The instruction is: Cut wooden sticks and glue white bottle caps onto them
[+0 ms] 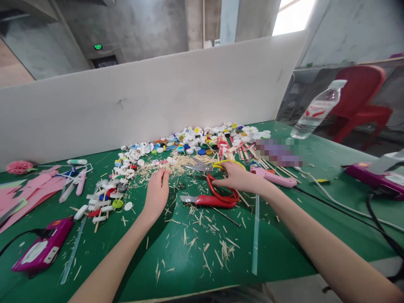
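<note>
My left hand [158, 189] is above the wood shavings at the middle of the green table, fingers pressed together near a small white piece [172, 160]; whether it pinches anything is too small to tell. My right hand [232, 176] has its fingers at the yellow handle [229, 162] of a pair of scissors, whose blades [198, 165] point left. Under that hand lies a red-handled tool [223, 191]. In front of it rests a red utility knife [208, 200] with its blade to the left. Bottle caps [189, 141] are heaped behind both hands.
A pink glue gun [274, 176] with a black cord lies at right, near a water bottle [318, 110] and a purple power strip [375, 179]. Another purple box [44, 248], glue sticks [256, 235] and pink paper [34, 191] lie about. A white board [142, 97] stands behind.
</note>
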Tool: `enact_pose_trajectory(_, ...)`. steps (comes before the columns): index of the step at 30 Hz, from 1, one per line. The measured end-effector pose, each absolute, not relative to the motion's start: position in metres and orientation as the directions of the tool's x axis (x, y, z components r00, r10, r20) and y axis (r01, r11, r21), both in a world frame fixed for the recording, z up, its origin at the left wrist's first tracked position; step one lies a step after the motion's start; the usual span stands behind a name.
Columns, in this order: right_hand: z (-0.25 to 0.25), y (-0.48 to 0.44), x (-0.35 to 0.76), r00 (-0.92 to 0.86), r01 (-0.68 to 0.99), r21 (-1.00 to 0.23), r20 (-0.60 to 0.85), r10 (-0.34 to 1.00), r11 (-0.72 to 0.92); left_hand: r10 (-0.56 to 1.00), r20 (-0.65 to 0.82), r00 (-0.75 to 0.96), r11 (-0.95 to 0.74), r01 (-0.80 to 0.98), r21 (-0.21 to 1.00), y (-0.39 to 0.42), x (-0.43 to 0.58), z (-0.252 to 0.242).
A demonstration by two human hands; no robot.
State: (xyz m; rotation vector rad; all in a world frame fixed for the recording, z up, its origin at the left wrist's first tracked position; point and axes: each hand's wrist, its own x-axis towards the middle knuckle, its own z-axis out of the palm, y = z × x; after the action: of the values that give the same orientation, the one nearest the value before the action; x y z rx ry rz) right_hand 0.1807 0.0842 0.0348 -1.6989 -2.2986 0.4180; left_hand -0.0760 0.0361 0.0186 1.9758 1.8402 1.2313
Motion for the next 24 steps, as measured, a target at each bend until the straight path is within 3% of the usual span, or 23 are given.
enact_pose_trajectory(2, 0.032, 0.084, 0.18, -0.298, 0.907, -0.292, 0.07, 0.952, 0.305, 0.867, 0.497, -0.04, -0.278, 0.79, 0.547, 0.038, -0.076, 0.015)
enact_pose_trajectory(4, 0.033, 0.078, 0.175, -0.327, 0.902, -0.215, 0.222, 0.919, 0.373, 0.829, 0.558, 0.041, -0.341, 0.827, 0.447, 0.039, -0.076, 0.011)
enact_pose_trajectory(7, 0.04, 0.063, 0.161, -0.385, 0.822, -0.158, 0.553, 0.739, 0.547, 0.743, 0.642, 0.189, -0.428, 0.871, 0.24, 0.038, -0.075, 0.008)
enact_pose_trajectory(9, 0.045, 0.053, 0.152, -0.463, 0.733, -0.101, 0.65, 0.602, 0.672, 0.688, 0.663, 0.296, -0.461, 0.883, 0.084, 0.037, -0.073, 0.009)
enact_pose_trajectory(12, 0.044, 0.046, 0.141, -0.647, 0.61, 0.03, 0.596, 0.476, 0.792, 0.628, 0.637, 0.446, -0.502, 0.858, -0.107, 0.034, -0.067, 0.009)
enact_pose_trajectory(15, 0.037, 0.047, 0.135, -0.738, 0.577, 0.085, 0.481, 0.473, 0.813, 0.603, 0.588, 0.54, -0.529, 0.822, -0.212, 0.031, -0.061, 0.008)
enact_pose_trajectory(24, 0.03, 0.05, 0.134, -0.755, 0.603, 0.135, 0.415, 0.508, 0.786, 0.604, 0.539, 0.587, -0.541, 0.799, -0.263, 0.025, -0.056, 0.008)
